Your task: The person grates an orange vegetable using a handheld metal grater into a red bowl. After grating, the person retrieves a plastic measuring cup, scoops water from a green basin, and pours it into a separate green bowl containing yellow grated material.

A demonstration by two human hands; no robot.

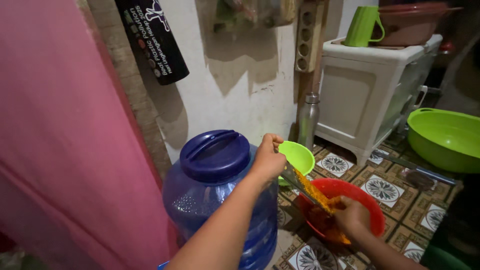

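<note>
Low over a round red plastic bowl [367, 197], left hand [269, 159] clamped on a slanted metal grater [305, 186], right hand [351, 216] pressing orange pulp [320, 196] against it, tall blue water jug [216, 190] just beside.

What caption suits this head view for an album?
Left hand tilts a metal grater over a red bowl; right hand rubs orange pulp.

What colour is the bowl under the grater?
Red; the bowl shows best in the head view, holding orange gratings.

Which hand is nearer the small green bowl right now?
Left. The left hand grips the grater top right beside the small green bowl. The right hand is lower down, inside the red bowl.
</note>
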